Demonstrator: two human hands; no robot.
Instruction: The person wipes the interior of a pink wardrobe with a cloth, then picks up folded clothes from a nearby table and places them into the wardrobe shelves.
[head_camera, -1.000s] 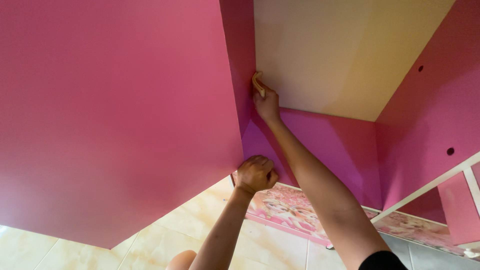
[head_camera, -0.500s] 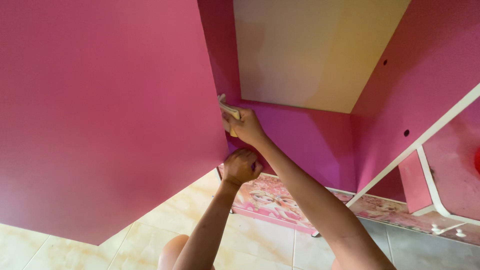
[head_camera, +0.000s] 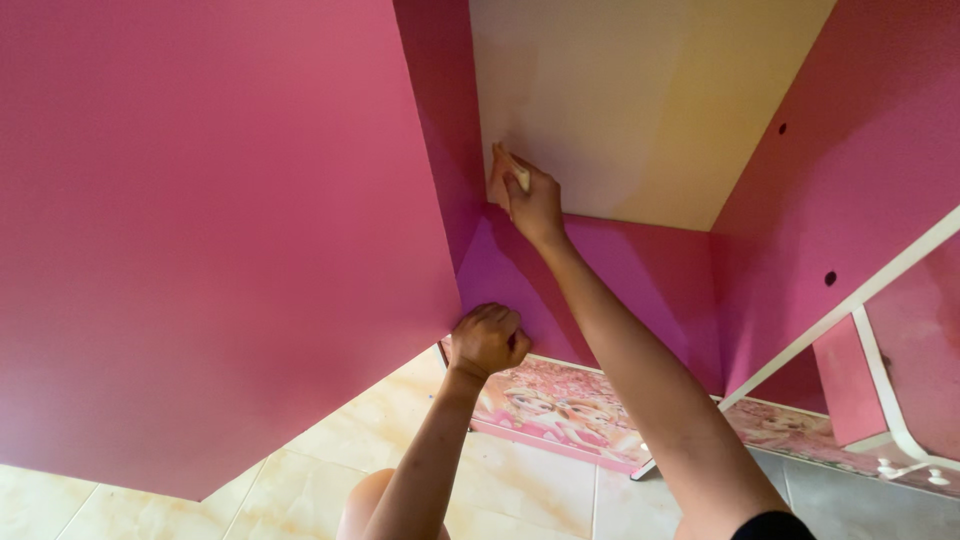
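Right hand (head_camera: 530, 205) presses a folded cloth (head_camera: 512, 170) into the cabinet's back panel (head_camera: 620, 100) corner; left hand (head_camera: 487, 340) is fisted on the pink door (head_camera: 200, 230) edge. Likely risk: door swings, pinching fingers.

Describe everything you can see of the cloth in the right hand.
The cloth is small, pale yellow-cream and looks folded or bunched. Only its upper edge shows; the right hand covers the rest and presses it against the cream back panel, close to the corner where that panel meets the pink side wall. Its weave and full size cannot be made out.
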